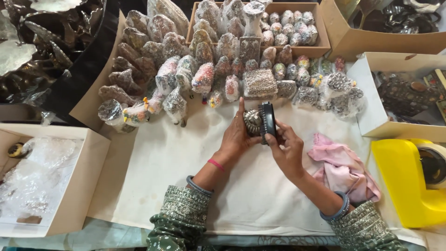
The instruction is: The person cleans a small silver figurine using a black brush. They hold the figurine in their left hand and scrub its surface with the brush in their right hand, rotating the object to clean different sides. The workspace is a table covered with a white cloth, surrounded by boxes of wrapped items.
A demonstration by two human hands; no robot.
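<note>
Metal gleams between the two hands at the middle of the white cloth (195,158): the left hand (235,139) cups a small round ornament (253,122), fingers curled behind it with one finger standing straight up, while the right hand (284,148) pinches a black brush (268,122) by its edge and sets the bristles against the ornament's face. By the look of it this is the scrubbing step, the piece being brushed over the cloth; the next stroke seems to call for a firm left grip and a turn of the ornament so the bristles reach its ribs. Just beside the right wrist lies a crumpled pink rag (341,169). Beyond the hands stand rows of small figures in clear wrap (204,69), silvery with specks of colour, and a brown cardboard tray (320,44) holds more. At the right edge sits a yellow tape dispenser (404,186); at the left, a pale open box with clear plastic (42,176). No labels can be made out.
</note>
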